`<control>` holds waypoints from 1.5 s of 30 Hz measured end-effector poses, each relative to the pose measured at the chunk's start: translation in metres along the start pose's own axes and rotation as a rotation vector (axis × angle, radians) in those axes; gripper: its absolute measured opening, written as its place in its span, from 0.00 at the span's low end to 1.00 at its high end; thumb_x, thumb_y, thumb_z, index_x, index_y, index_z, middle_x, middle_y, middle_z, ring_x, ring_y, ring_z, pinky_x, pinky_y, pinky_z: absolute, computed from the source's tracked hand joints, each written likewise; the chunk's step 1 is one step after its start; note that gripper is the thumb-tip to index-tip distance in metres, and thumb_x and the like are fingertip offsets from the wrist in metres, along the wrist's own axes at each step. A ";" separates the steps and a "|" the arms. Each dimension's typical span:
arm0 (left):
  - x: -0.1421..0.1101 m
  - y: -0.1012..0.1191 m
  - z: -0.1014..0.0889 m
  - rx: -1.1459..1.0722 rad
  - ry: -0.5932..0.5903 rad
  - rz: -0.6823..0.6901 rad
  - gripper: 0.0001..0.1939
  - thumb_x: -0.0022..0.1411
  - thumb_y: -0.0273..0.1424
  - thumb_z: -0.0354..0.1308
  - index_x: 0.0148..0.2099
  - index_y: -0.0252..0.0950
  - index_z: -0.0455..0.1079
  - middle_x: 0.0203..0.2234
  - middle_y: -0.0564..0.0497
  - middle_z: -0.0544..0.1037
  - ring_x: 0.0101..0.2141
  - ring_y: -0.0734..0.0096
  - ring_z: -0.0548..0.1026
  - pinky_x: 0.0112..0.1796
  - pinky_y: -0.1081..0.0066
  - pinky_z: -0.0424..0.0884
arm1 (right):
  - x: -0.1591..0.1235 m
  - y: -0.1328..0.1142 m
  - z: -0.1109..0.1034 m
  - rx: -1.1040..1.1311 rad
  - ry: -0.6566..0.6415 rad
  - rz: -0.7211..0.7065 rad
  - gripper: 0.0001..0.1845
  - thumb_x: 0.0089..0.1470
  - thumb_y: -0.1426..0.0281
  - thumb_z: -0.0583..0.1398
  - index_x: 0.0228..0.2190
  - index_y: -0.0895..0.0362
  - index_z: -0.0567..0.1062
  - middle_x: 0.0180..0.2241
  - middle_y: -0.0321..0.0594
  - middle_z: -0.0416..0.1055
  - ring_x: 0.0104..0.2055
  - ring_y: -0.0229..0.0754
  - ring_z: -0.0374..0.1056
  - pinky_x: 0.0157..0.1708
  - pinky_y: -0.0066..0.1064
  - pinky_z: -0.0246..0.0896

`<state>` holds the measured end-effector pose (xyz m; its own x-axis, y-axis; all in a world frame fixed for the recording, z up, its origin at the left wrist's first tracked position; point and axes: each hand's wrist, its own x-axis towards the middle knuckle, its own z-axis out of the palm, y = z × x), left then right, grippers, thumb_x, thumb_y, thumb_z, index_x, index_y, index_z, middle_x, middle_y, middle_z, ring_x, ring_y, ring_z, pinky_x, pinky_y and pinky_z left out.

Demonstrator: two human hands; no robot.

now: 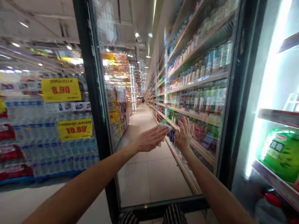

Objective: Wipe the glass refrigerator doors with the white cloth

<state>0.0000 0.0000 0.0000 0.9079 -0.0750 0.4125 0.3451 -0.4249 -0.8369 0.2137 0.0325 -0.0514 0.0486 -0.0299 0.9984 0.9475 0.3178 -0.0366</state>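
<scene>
An open glass fridge door (140, 183) in a black frame stands right in front of me, and the aisle shows through it. My left hand (149, 139) reaches forward with fingers stretched, pressing a small pale cloth (164, 127) against the glass. My right hand (184, 134) lies flat on the same pane just to the right, palm on the glass and fingers spread, holding nothing. The two hands are almost touching.
Seen through the glass, shelves of bottled drinks (201, 93) line a long aisle on the right. The lit fridge interior at far right holds a green package (281, 155). Stacked water bottles with yellow price signs (61, 89) stand at left. Tiled floor (154, 177) runs ahead.
</scene>
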 end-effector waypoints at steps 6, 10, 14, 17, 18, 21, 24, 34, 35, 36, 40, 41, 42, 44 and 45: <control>0.007 -0.006 0.003 -0.005 0.068 -0.268 0.23 0.58 0.24 0.47 0.57 0.26 0.56 0.61 0.38 0.50 0.63 0.60 0.39 0.60 0.56 0.49 | 0.000 0.000 -0.001 0.022 0.006 0.016 0.23 0.56 0.70 0.48 0.53 0.56 0.61 0.58 0.48 0.58 0.64 0.45 0.44 0.60 0.50 0.38; -0.010 0.018 0.012 -0.143 -0.098 0.168 0.23 0.58 0.26 0.47 0.57 0.29 0.57 0.62 0.44 0.51 0.62 0.68 0.45 0.61 0.64 0.48 | 0.000 0.001 -0.002 0.014 -0.007 0.006 0.23 0.56 0.71 0.48 0.53 0.57 0.60 0.58 0.49 0.58 0.64 0.45 0.44 0.59 0.49 0.39; -0.008 -0.008 0.003 -0.022 0.004 -0.191 0.27 0.60 0.26 0.45 0.61 0.30 0.50 0.61 0.44 0.52 0.63 0.67 0.42 0.61 0.60 0.46 | -0.001 0.001 -0.001 0.018 -0.016 0.015 0.23 0.55 0.71 0.48 0.54 0.56 0.60 0.58 0.48 0.57 0.64 0.45 0.44 0.59 0.50 0.38; -0.003 -0.011 0.000 0.032 0.040 -0.334 0.27 0.59 0.25 0.44 0.61 0.27 0.50 0.61 0.41 0.54 0.63 0.64 0.41 0.60 0.57 0.46 | -0.001 0.001 0.000 0.021 -0.012 0.020 0.23 0.55 0.70 0.48 0.53 0.56 0.60 0.58 0.48 0.57 0.64 0.45 0.44 0.59 0.50 0.38; -0.004 -0.006 0.001 0.013 0.013 -0.232 0.27 0.59 0.25 0.44 0.61 0.27 0.51 0.61 0.42 0.54 0.63 0.65 0.42 0.60 0.59 0.46 | -0.001 0.001 0.000 0.020 -0.015 0.023 0.23 0.55 0.70 0.48 0.53 0.56 0.60 0.58 0.48 0.57 0.64 0.45 0.44 0.59 0.50 0.38; -0.017 0.007 0.004 -0.058 -0.086 0.152 0.25 0.60 0.27 0.44 0.59 0.30 0.54 0.61 0.47 0.54 0.62 0.70 0.44 0.61 0.65 0.45 | -0.001 0.001 -0.001 0.019 -0.020 0.016 0.24 0.55 0.71 0.48 0.54 0.56 0.59 0.58 0.48 0.57 0.64 0.45 0.44 0.60 0.49 0.38; -0.037 -0.010 -0.002 0.012 -0.062 -0.024 0.25 0.60 0.28 0.45 0.60 0.33 0.53 0.61 0.47 0.55 0.62 0.69 0.45 0.61 0.63 0.46 | -0.002 0.002 0.000 0.022 -0.025 0.012 0.24 0.55 0.71 0.48 0.54 0.55 0.59 0.59 0.47 0.56 0.64 0.44 0.44 0.60 0.49 0.38; -0.083 -0.010 -0.014 -0.007 -0.079 -0.067 0.27 0.59 0.30 0.48 0.61 0.39 0.51 0.59 0.50 0.59 0.61 0.72 0.49 0.61 0.65 0.46 | -0.001 0.000 -0.001 0.012 -0.008 0.020 0.23 0.55 0.71 0.48 0.53 0.55 0.61 0.58 0.48 0.58 0.64 0.45 0.45 0.59 0.49 0.38; -0.086 -0.013 -0.016 0.004 -0.069 -0.128 0.27 0.59 0.31 0.48 0.61 0.39 0.52 0.60 0.50 0.58 0.61 0.72 0.49 0.61 0.65 0.46 | -0.001 0.000 -0.001 0.013 -0.008 0.019 0.23 0.55 0.70 0.48 0.53 0.55 0.61 0.58 0.48 0.58 0.64 0.45 0.45 0.60 0.49 0.38; -0.087 -0.019 -0.018 0.041 -0.028 -0.272 0.28 0.59 0.30 0.49 0.61 0.38 0.51 0.60 0.49 0.56 0.62 0.69 0.49 0.61 0.63 0.46 | -0.001 0.000 -0.001 0.015 -0.009 0.019 0.23 0.55 0.70 0.48 0.53 0.56 0.61 0.58 0.48 0.58 0.64 0.45 0.45 0.60 0.49 0.38; -0.092 -0.031 -0.026 0.181 0.198 -0.812 0.31 0.59 0.28 0.49 0.64 0.33 0.45 0.63 0.40 0.46 0.63 0.57 0.42 0.60 0.53 0.48 | -0.001 -0.001 -0.001 0.021 -0.014 0.028 0.24 0.55 0.71 0.49 0.54 0.56 0.60 0.58 0.47 0.57 0.64 0.45 0.44 0.60 0.49 0.38; -0.095 -0.025 -0.025 0.183 0.197 -0.821 0.32 0.59 0.27 0.49 0.64 0.32 0.43 0.63 0.39 0.45 0.63 0.56 0.41 0.59 0.52 0.48 | -0.001 -0.001 -0.002 0.022 -0.016 0.030 0.24 0.55 0.71 0.49 0.54 0.55 0.60 0.58 0.47 0.57 0.64 0.45 0.44 0.60 0.49 0.37; -0.100 -0.016 -0.023 0.172 0.168 -0.764 0.33 0.59 0.27 0.48 0.64 0.32 0.42 0.63 0.40 0.46 0.63 0.57 0.41 0.59 0.52 0.48 | 0.000 -0.001 -0.002 0.023 -0.015 0.028 0.24 0.55 0.71 0.49 0.54 0.55 0.60 0.58 0.47 0.57 0.64 0.45 0.44 0.60 0.49 0.37; -0.109 0.005 -0.018 0.107 0.022 -0.445 0.33 0.59 0.27 0.48 0.64 0.34 0.42 0.62 0.43 0.49 0.63 0.64 0.42 0.60 0.57 0.47 | 0.000 -0.001 -0.002 0.026 -0.012 0.024 0.24 0.55 0.71 0.49 0.54 0.55 0.60 0.58 0.47 0.57 0.64 0.44 0.44 0.60 0.49 0.37; -0.112 0.012 -0.015 0.065 -0.054 -0.264 0.32 0.59 0.28 0.47 0.64 0.35 0.43 0.62 0.46 0.52 0.63 0.68 0.43 0.61 0.61 0.46 | 0.000 -0.001 -0.001 0.026 -0.008 0.022 0.23 0.55 0.71 0.49 0.54 0.55 0.60 0.58 0.47 0.57 0.64 0.44 0.44 0.60 0.49 0.37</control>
<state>-0.1013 -0.0106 -0.0513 0.7954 0.0791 0.6008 0.5840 -0.3650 -0.7251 0.2130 0.0307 -0.0513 0.0670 -0.0148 0.9976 0.9375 0.3430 -0.0579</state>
